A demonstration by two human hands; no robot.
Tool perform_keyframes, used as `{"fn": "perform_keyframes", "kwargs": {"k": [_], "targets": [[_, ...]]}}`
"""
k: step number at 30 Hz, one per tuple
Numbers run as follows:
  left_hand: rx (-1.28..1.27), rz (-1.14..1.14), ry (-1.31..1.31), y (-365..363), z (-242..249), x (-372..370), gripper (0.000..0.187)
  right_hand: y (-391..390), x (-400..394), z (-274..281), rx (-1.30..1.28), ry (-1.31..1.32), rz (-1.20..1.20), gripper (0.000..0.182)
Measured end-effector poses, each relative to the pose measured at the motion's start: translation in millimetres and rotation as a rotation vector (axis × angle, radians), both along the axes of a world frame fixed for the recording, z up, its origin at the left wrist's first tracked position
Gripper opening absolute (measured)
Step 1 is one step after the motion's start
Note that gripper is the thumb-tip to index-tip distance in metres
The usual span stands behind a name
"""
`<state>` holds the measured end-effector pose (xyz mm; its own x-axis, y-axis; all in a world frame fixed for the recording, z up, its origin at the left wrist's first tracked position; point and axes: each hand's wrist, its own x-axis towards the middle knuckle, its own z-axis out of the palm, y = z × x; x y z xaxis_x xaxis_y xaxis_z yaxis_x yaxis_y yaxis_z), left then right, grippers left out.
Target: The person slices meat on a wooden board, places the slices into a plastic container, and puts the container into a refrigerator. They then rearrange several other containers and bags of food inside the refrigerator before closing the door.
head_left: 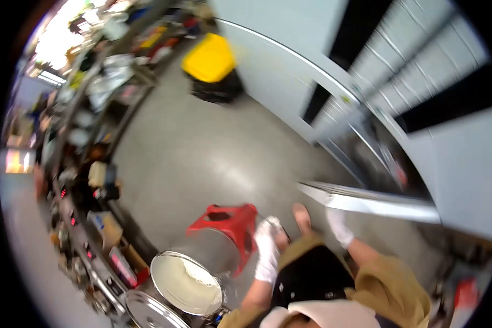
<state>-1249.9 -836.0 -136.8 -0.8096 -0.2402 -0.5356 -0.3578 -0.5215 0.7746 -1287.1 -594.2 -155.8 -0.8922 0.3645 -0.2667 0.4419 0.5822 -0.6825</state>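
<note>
My right hand (pixel 339 224), in a white glove, has its fingers at the edge of an open cabinet door (pixel 382 208) and appears to grip it. Behind that door shows a metal-lined, dark interior (pixel 388 158) with a blurred reddish thing inside. My left hand (pixel 267 246), gloved in white too, hangs beside a red plastic stool (pixel 243 229); blur hides its fingers and whatever they may hold. A large metal pot (pixel 213 243) with a pale, whitish content (pixel 183 287) stands by the stool, to the left of my left hand.
A round metal lid (pixel 153 311) lies beside the pot. Along the left runs a counter with small red lights (pixel 72 221) and cluttered shelves (pixel 101 93). A bin with a yellow lid (pixel 210 57) stands farther off on the grey floor (pixel 175 142). Pale cabinet panels (pixel 279 65) line the right.
</note>
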Motion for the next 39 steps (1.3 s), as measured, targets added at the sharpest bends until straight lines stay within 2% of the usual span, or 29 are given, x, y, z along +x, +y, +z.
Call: {"fn": "perform_keyframes", "kwargs": {"k": [1,2,6,12,21,34,35,39], "targets": [[-0.316,-0.16,-0.041,-1,28,-7,0.015,-7,27,2,-0.025,-0.073,-0.006,0.035],[0.047,0.009,-0.187,3,48,-14,0.022,-7,57,12,-0.031,-0.133,0.019,0.035],[0.092,-0.011,-0.267,16,16,2,0.029,0,140,38,-0.091,-0.364,0.076,0.035],[0.14,-0.067,-0.346,57,-22,53,0.03,17,207,60,-0.136,-0.567,0.15,0.035],[0.209,0.004,-0.48,93,-92,131,0.028,19,223,63,-0.22,-0.677,0.292,0.035],[0.149,0.033,-0.525,59,-116,157,0.028,-18,219,57,-0.277,-0.698,0.372,0.035],[0.123,-0.042,-0.53,57,-117,159,0.043,-20,218,56,-0.279,-0.7,0.372,0.035],[0.132,-0.05,-0.529,59,-124,158,0.042,-22,219,57,-0.294,-0.705,0.378,0.035]]}}
